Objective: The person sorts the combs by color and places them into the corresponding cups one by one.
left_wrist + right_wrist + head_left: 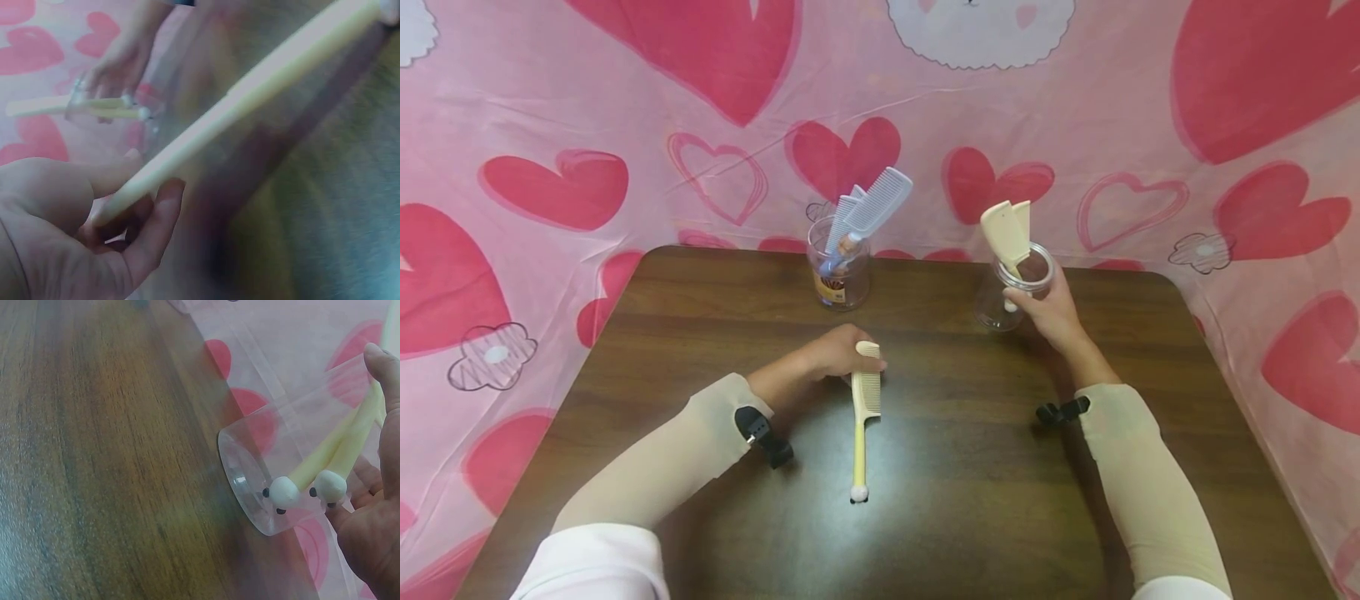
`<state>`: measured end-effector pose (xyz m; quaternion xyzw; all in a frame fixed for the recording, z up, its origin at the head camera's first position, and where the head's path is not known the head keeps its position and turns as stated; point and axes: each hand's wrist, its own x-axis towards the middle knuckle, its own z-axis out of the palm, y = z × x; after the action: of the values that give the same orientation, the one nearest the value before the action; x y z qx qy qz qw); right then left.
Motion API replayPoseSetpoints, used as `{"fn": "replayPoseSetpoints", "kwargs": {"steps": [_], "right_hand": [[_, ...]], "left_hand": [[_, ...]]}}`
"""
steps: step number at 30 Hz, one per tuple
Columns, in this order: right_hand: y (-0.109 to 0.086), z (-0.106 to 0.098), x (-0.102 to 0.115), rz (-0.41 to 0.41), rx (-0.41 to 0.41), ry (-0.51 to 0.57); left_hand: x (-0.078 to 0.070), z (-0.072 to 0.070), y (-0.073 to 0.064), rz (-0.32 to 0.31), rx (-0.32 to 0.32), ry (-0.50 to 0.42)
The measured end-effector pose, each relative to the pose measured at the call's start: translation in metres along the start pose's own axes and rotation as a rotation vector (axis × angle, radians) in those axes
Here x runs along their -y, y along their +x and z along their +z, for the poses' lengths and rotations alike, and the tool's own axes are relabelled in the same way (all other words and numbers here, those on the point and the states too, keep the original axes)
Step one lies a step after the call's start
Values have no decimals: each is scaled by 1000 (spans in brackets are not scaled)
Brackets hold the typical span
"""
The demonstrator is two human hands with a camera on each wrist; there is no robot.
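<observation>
My left hand (841,353) pinches a pale yellow comb (860,446) by its toothed head, over the middle of the table. Its handle points back toward me and ends in a small white ball with black marks. In the left wrist view, thumb and fingers close on one end of the comb (231,112). At the right, my right hand (1060,312) grips a clear jar (992,313) near its rim. Two more yellow combs (1004,235) stand in this jar, heads up; their white ball ends (284,492) show through its wall in the right wrist view.
A second clear jar (857,287) with a label stands at the back, left of the gripped jar, holding several light blue combs (880,202). Behind the brown wooden table (715,287) hangs a pink cloth (647,92) with hearts.
</observation>
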<state>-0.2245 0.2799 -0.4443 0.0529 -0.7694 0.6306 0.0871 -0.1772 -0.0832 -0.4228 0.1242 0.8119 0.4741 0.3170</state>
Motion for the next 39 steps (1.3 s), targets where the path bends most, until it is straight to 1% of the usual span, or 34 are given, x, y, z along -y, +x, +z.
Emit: {"fn": "replayPoseSetpoints", "kwargs": {"steps": [3,8,12,14,17,19,23,28,32,35,36,39], "right_hand": [[0,0,0,-3,0,4],[-1,1,1,4,4,2],[-2,0,0,15,11,-1],[-1,0,0,20,12,-5],[-1,0,-1,29,10,-17],[0,0,-1,37,7,-24],[-1,0,2,37,3,-22],[-2,1,3,23,3,-17],[-2,2,3,22,3,-14],[-2,2,3,25,4,-20],[-2,1,3,25,4,-22],[-1,1,2,24,2,-25]], "left_hand": [[-7,-8,-3,25,12,3],[-20,-18,-9,84,49,69],[-28,-24,-14,120,52,100],[-32,-26,-16,155,43,110],[-36,-29,-17,232,12,115],[-39,-31,-17,287,-26,113],[-47,-35,-17,373,-101,71],[-60,-36,-18,427,-142,-63],[-71,-36,-20,453,-193,-134],[-80,-37,-20,481,-247,-142],[-83,-37,-20,489,-257,-159],[-93,-38,-19,501,-318,-171]]}}
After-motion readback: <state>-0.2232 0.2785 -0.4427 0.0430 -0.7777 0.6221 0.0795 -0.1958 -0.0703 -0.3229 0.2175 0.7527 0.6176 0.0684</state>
